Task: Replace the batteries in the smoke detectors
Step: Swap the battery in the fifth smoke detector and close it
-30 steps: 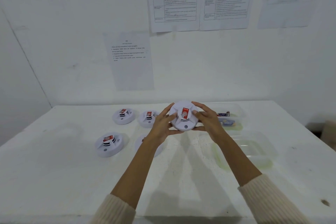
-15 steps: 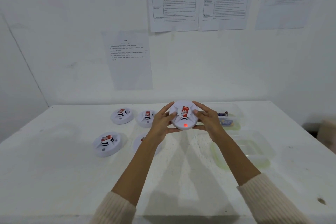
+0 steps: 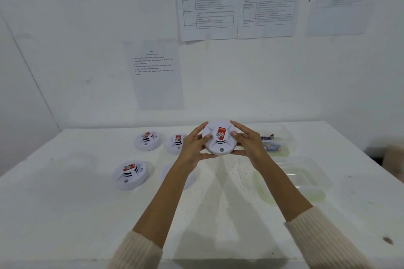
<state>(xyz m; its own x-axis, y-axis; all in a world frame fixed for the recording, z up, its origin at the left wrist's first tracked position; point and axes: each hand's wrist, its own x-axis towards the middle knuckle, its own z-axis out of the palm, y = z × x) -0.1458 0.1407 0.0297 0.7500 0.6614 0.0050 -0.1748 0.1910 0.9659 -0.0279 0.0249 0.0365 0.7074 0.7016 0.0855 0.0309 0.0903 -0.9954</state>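
Detector (image 3: 219, 140) is held face-up above the table (image 3: 65, 214), gripped at its rim by the left hand (image 3: 193, 150) from nine o'clock and by the right hand (image 3: 250, 145) from three. If it is to be twisted open, as is judged likely, the rim should be clamped evenly and the button (image 3: 221, 150) at six o'clock left uncovered; batteries (image 3: 267, 137) are kept in the tub (image 3: 286, 133) at three o'clock.

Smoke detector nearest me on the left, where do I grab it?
Grab the smoke detector by its round outer rim, coming down from above with fingers on opposite sides. It lies flat on the table, a low wide disc; its raised middle looks harder to hold.
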